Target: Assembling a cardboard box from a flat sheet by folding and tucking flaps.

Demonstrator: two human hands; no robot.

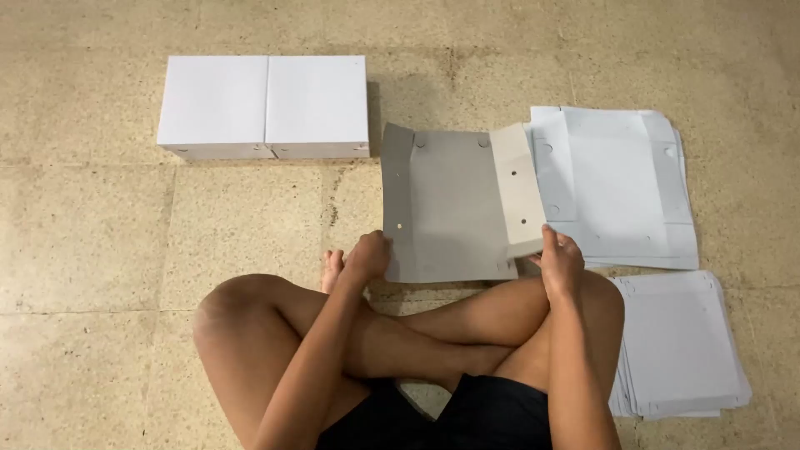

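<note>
I am sitting cross-legged on the floor (100, 242), and I am holding a flat grey cardboard box blank (454, 204) at the centre of the frame, just beyond my knees. My left hand (367, 256) is pinching the blank's lower left corner, and my right hand (560, 262) is gripping its lower right corner, where the side flap (518, 187) is already standing up, creased inward. So my hands are apart, each clamped on one near corner, and the sheet is spreading away from them toward the top of the frame. The blank looks close to square, with its fold lines running away from me; both hands are equally near it, though the right one is on the flap being raised, while the left side is lying flatter.

To the right of the blank, a pile of white unfolded blanks (621, 187) is lying just beside it, with a second stack of sheets (679, 346) at the lower right, by my right knee. In the upper left, two finished white boxes (265, 107) are standing side by side, touching, well apart from my hands.
</note>
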